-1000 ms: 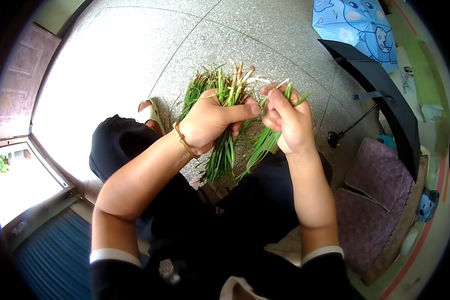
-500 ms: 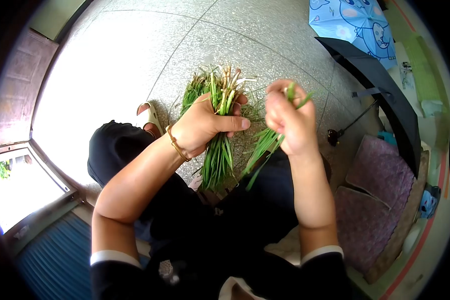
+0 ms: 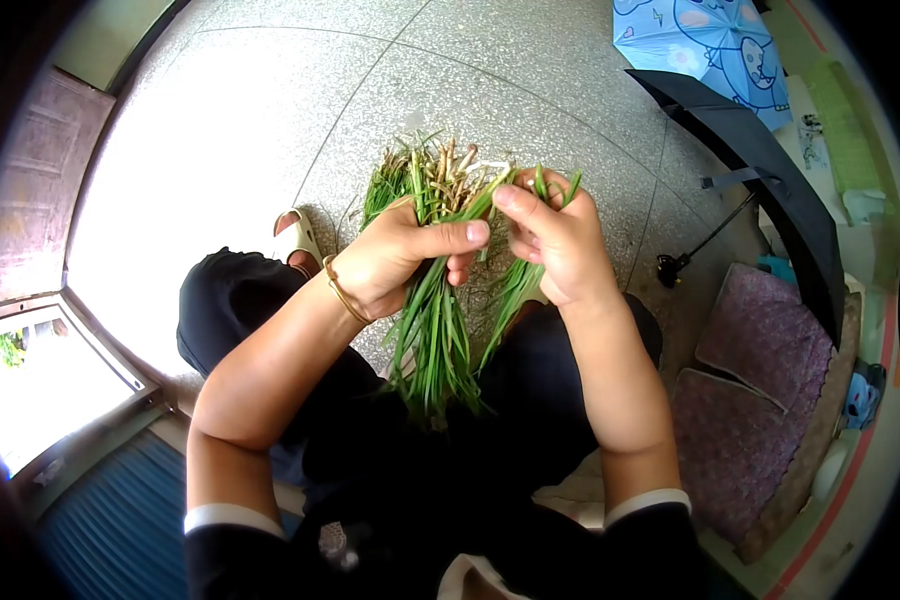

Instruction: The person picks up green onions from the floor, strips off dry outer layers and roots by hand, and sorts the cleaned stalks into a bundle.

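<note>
A bunch of Chinese chives [image 3: 438, 335] hangs from my left hand [image 3: 395, 250], whose thumb lies across the stems. The pale root ends point away from me and the green leaves droop toward my lap. Close by on the right, my right hand [image 3: 555, 235] pinches the stem end of a stalk that slants out of the bunch. Several more green chives [image 3: 515, 290] hang from my right hand's palm. On the floor beyond my left hand, another pile of chives [image 3: 390, 180] is partly hidden behind the held bunch.
An open black umbrella [image 3: 760, 180] and a blue patterned umbrella [image 3: 725, 55] stand at the right. Below them lies a purple mat [image 3: 740, 430]. A pale clog [image 3: 298, 235] on a foot is at the left, on the speckled floor [image 3: 490, 90].
My right hand has moved left to the bunch and now pinches a stalk there. The bunch in my left hand has spread and its leaves hang lower.
</note>
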`<state>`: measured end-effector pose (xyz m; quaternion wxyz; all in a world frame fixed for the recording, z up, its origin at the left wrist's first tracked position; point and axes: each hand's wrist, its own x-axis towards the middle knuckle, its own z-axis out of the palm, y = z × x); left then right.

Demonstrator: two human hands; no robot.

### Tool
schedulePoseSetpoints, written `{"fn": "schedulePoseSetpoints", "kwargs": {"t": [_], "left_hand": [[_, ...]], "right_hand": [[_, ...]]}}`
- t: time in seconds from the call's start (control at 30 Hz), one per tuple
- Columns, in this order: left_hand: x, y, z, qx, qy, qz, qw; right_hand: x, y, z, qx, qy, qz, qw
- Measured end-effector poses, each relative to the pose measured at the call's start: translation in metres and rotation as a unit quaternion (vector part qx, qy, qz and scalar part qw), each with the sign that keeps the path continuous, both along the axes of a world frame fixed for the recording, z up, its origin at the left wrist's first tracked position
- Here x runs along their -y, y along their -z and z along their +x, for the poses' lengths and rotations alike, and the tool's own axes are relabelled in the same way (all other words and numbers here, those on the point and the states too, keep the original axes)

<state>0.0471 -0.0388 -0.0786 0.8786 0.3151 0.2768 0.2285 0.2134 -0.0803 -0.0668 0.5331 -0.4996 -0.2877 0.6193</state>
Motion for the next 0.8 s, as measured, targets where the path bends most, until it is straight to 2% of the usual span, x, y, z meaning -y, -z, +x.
{"fn": "schedulePoseSetpoints", "kwargs": {"t": [0.07, 0.17, 0.23, 0.3, 0.43, 0.5, 0.53, 0.57, 0.63, 0.67, 0.7, 0.73, 0.8], "left_hand": [[0.000, -0.001, -0.001, 0.024, -0.005, -0.076, 0.997], [0.000, 0.000, -0.002, 0.019, -0.020, -0.074, 0.997], [0.001, 0.000, -0.003, 0.010, -0.030, -0.077, 0.997], [0.001, 0.000, -0.004, -0.035, -0.009, -0.016, 0.999], [0.001, -0.001, -0.003, -0.040, -0.020, -0.004, 0.999], [0.002, -0.003, -0.002, -0.054, -0.037, -0.001, 0.998], [0.002, -0.004, -0.001, -0.056, -0.041, 0.000, 0.998], [0.002, -0.004, -0.001, -0.056, -0.039, 0.003, 0.998], [0.002, -0.004, -0.001, -0.057, -0.043, 0.001, 0.997], [0.002, -0.006, 0.000, -0.057, -0.052, 0.011, 0.997], [0.003, -0.007, 0.001, -0.057, -0.049, 0.017, 0.997], [0.004, -0.009, 0.002, -0.070, -0.060, 0.037, 0.995], [0.004, -0.006, 0.001, -0.099, -0.061, 0.084, 0.990]], "right_hand": [[0.000, -0.003, 0.006, 0.002, -0.015, -0.006, 1.000], [0.001, -0.005, 0.011, 0.012, -0.028, -0.001, 1.000], [0.001, -0.009, 0.013, 0.035, 0.001, 0.005, 0.999], [0.000, -0.010, 0.012, 0.047, 0.023, 0.012, 0.999], [-0.006, -0.007, 0.020, 0.069, 0.094, 0.041, 0.992], [-0.008, -0.010, 0.028, 0.108, 0.150, 0.036, 0.982], [-0.007, -0.012, 0.033, 0.162, 0.119, 0.033, 0.979], [-0.008, -0.006, 0.032, 0.162, 0.122, 0.035, 0.979], [-0.010, 0.006, 0.028, 0.323, 0.078, 0.125, 0.935], [-0.008, 0.003, 0.027, 0.320, 0.027, 0.126, 0.939], [-0.002, -0.004, 0.027, 0.220, 0.001, 0.029, 0.975], [0.001, -0.011, 0.023, 0.168, -0.012, 0.024, 0.985], [0.002, -0.014, 0.021, 0.141, -0.059, 0.017, 0.988]]}}
